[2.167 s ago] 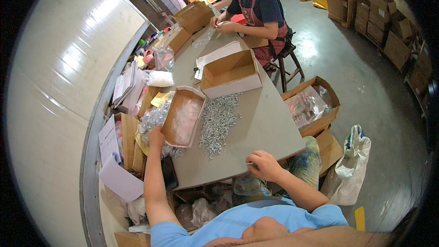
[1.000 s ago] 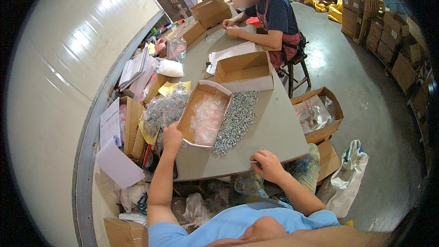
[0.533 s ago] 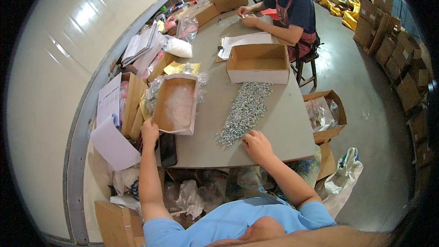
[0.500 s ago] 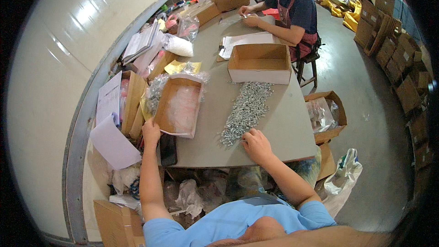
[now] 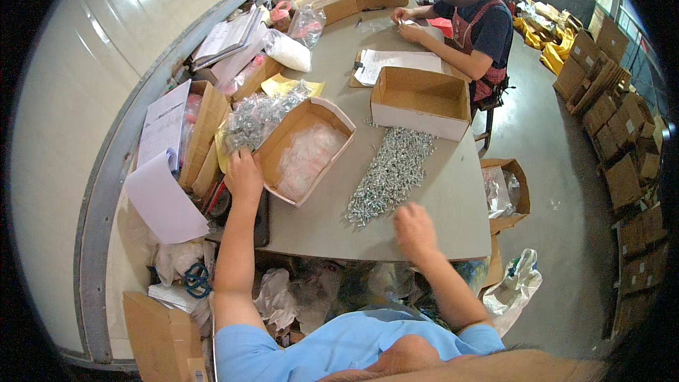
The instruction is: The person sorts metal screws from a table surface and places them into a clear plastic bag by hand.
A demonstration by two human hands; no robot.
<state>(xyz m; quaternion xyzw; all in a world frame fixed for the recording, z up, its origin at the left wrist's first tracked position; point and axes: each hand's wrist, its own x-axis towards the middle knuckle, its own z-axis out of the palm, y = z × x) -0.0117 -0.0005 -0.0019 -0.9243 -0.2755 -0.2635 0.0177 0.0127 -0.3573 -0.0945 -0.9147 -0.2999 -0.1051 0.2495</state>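
A pile of small silvery screws (image 5: 392, 173) is spread over the grey table. Just off its near right edge, my right hand (image 5: 416, 232) is closed with curled, slightly blurred fingers; whatever they hold is hidden. An open cardboard box (image 5: 338, 114), white outside, stands tilted to the left of the pile, with clear plastic bags (image 5: 311, 155) inside. My left hand (image 5: 244, 178) is at that box's left side, its fingertips by a heap of clear bags filled with screws (image 5: 258, 122). The back of the hand hides most of its fingers.
An empty white-sided box (image 5: 421, 110) stands behind the screws, with a clipboard (image 5: 399, 65) beyond. Across the table, a person (image 5: 477, 35) works with both hands. Folders and papers (image 5: 164, 127) line the left edge. A carton of plastic (image 5: 506, 194) sits right of the table.
My left hand has moved up along the box toward the bagged screws, and the box has turned clockwise. My right hand has drawn back to the right from the pile. The whole view has shifted.
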